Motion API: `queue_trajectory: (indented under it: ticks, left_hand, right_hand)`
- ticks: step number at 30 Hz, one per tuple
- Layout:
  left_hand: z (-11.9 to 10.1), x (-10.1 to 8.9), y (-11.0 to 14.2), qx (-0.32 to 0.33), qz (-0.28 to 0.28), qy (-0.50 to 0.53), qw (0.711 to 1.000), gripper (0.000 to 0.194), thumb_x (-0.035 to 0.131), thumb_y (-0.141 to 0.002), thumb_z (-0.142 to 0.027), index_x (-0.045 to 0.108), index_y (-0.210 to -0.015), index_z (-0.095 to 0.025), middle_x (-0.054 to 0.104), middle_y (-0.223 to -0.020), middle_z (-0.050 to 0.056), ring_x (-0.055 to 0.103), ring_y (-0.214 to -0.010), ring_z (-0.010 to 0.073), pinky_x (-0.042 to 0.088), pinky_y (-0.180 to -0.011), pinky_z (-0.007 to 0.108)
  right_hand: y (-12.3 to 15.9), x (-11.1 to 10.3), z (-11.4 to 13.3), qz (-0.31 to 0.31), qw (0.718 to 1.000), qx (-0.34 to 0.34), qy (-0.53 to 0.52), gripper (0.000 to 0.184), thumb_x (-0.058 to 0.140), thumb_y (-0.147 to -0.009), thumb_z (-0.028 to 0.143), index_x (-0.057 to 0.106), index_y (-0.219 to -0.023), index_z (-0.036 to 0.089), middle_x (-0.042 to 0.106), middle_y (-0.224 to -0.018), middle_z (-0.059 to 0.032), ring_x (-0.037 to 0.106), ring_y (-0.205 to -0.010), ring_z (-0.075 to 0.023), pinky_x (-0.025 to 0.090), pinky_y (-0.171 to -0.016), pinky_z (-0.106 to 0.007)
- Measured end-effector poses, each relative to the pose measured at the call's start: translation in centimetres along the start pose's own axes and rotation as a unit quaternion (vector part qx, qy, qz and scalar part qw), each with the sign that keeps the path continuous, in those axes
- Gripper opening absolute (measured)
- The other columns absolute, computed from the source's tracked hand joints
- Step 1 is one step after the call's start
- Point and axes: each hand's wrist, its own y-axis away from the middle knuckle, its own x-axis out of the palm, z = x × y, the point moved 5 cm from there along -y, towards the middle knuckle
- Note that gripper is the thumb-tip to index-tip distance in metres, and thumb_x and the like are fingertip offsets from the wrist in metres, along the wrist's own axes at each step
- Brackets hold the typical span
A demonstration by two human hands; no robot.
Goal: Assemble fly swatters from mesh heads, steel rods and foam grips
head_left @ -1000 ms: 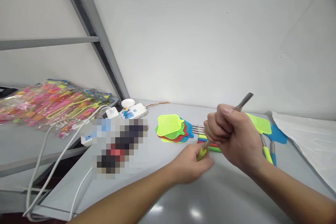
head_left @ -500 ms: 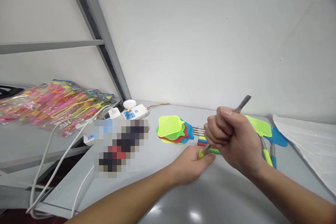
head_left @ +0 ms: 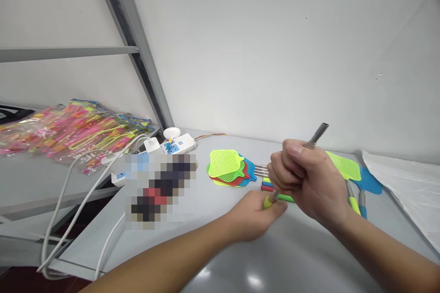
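Observation:
Both my hands hold one fly swatter handle, a metal tube (head_left: 319, 133) with a yellow-green grip (head_left: 267, 202). My left hand (head_left: 252, 217) is closed around the grip at the lower end. My right hand (head_left: 305, 171) makes a fist around the metal part, and the tube's bare end sticks out above the thumb, slanting up to the right. Beyond my left hand lies a stack of perforated swatter heads in yellow-green (head_left: 225, 162), green, red and blue (head_left: 252, 171). Metal rods (head_left: 261, 170) and coloured grips, including a green one (head_left: 286, 198), lie partly hidden behind my hands.
Swatters with a yellow-green head (head_left: 343, 165) and a blue head (head_left: 369, 181) lie right of my right hand, beside a white sheet (head_left: 402, 192). Left are a power strip (head_left: 187, 143), white cables (head_left: 74, 219), a blurred-out object (head_left: 161, 190) and bagged colourful items (head_left: 79, 132). A wall stands behind.
My view has shifted slightly, so the table items appear a little further right and up. Both hands keep the same hold on the swatter handle.

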Motion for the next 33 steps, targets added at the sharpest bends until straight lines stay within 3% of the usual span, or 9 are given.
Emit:
queue_trajectory:
  ticks: [25,33]
  left_hand:
    - [-0.11,-0.08,-0.03,0.012,-0.022,0.009,1.0,0.044,0.046,-0.091,-0.054,0.031,-0.067,-0.021,0.029,-0.063,-0.005,0.027,-0.057,0.01,0.024,-0.052,0.026]
    - [-0.27,-0.03,0.42,0.013,-0.013,-0.006,1.0,0.047,0.043,-0.092,-0.054,0.029,-0.063,-0.02,0.025,-0.06,-0.005,0.023,-0.054,0.0094,0.02,-0.048,0.025]
  right_hand:
    - [0.02,0.65,-0.08,0.049,0.999,0.019,0.011,0.04,0.046,-0.091,0.03,0.031,-0.056,0.021,0.025,-0.049,0.0061,0.021,-0.045,-0.0093,0.022,-0.043,-0.025]
    - [0.32,0.54,-0.04,0.008,0.999,0.005,-0.053,0.041,0.046,-0.09,0.028,0.028,-0.054,0.02,0.022,-0.047,0.0064,0.02,-0.042,-0.0079,0.02,-0.04,-0.022]
